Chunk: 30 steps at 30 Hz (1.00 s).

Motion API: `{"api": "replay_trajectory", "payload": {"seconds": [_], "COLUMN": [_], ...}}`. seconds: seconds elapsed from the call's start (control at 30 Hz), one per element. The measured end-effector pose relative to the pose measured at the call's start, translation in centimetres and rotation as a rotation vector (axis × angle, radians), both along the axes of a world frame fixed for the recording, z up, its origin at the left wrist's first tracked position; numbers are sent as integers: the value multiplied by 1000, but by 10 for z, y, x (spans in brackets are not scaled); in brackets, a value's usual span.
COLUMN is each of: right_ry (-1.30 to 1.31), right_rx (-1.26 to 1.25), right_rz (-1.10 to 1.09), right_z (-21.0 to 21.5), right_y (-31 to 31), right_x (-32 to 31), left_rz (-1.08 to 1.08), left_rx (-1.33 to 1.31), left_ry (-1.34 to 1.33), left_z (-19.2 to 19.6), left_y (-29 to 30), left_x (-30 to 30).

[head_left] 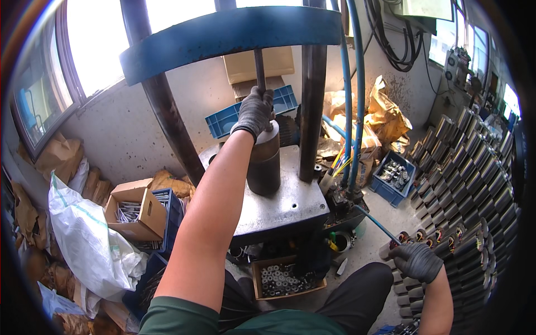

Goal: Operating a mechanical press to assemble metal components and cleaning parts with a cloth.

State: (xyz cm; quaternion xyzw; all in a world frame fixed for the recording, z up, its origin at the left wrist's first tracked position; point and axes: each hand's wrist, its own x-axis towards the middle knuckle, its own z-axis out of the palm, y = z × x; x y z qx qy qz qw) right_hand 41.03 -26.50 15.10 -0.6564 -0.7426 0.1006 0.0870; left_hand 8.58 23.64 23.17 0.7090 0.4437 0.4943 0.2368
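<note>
My left hand (255,110), in a dark grey glove, grips the thin steel rod (259,67) that comes down from the blue crosshead (229,34) of a press, right on top of a dark metal cylinder (264,163). The cylinder stands upright on the grey press table (290,204). My right hand (417,261), also gloved, is low on the right and shut around the end of a thin blue lever (375,222) that runs back to the press base. Stacked metal cylinders (474,184) lie just beside that hand.
Two dark columns (167,111) flank the press table. A cardboard box of small metal rings (282,277) sits on the floor below it. Left: a white sack (89,240) and an open box of bolts (134,212). Right: a blue crate of parts (395,176), blue hoses (353,100).
</note>
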Motion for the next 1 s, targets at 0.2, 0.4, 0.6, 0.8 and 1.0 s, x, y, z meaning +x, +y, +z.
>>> {"api": "replay_trajectory", "payload": {"seconds": [0.2, 0.4, 0.6, 0.8, 1.0], "right_ry": [10, -38, -34, 6, -57], "right_rx": [-190, 486, 969, 794, 689], "right_rz": [38, -156, -228, -351, -445], "right_z": [10, 34, 79, 103, 108], "right_y": [0, 36, 144, 192, 193], "right_x": [-1, -8, 20, 44, 34], "left_rz": [-19, -17, -31, -24, -203], "left_rx": [-78, -56, -98, -61, -170], "left_ry": [-11, -8, -40, 2, -265], "left_z": [9, 12, 9, 12, 9], "left_y": [-17, -21, -16, -20, -32], "left_x": [3, -2, -3, 5, -2]}}
